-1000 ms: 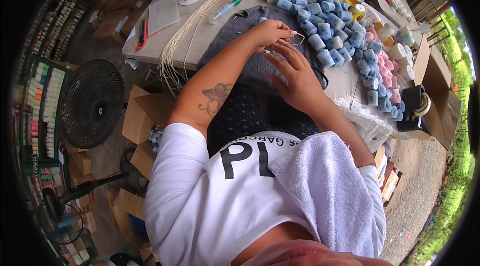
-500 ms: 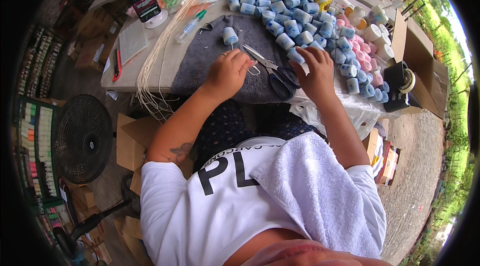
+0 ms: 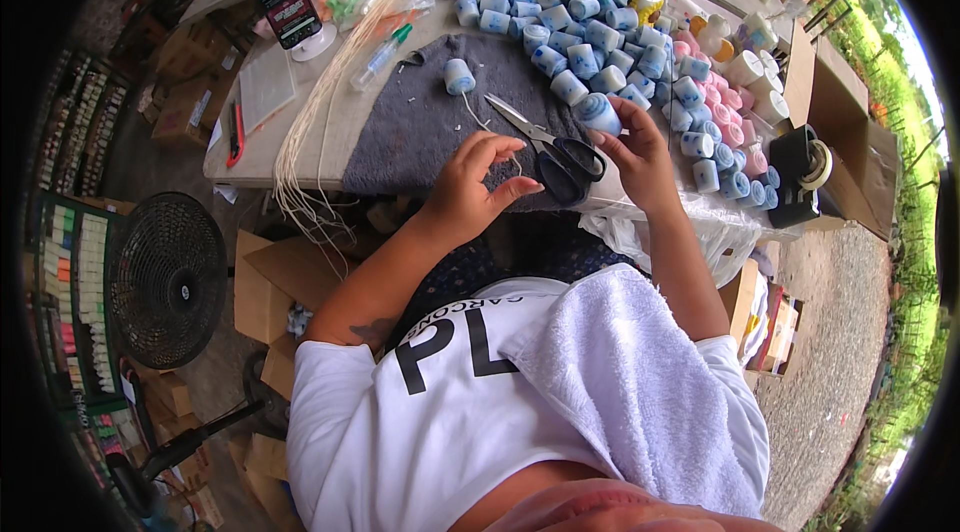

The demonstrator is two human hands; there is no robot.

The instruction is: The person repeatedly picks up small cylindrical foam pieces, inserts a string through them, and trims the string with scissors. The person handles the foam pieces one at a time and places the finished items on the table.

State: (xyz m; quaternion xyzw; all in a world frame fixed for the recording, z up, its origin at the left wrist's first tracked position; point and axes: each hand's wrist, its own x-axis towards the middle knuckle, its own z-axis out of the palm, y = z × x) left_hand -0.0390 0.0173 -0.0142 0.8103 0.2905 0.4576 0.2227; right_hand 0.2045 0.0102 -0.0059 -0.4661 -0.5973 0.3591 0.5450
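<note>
Between the thumb and fingers of my right hand is a small blue-and-white candle, at the near edge of the pile. My left hand hovers over the front of the dark grey towel, its thumb and fingers spread apart. A white wick runs from another blue-and-white candle on the towel down to my left hand, and its end shows near the fingertips. Scissors with dark handles lie partly spread between my hands, blades pointing away to the left.
Many blue-and-white candles and pink ones cover the table's right. Left are a bundle of white wicks, a green-capped tube, a red cutter and a phone on a stand. A black tape dispenser stands right.
My left hand has spread its fingers and shifted slightly right and nearer, leaving the wick trailing across the towel. My right hand has taken hold of a candle at the pile's edge and turned it.
</note>
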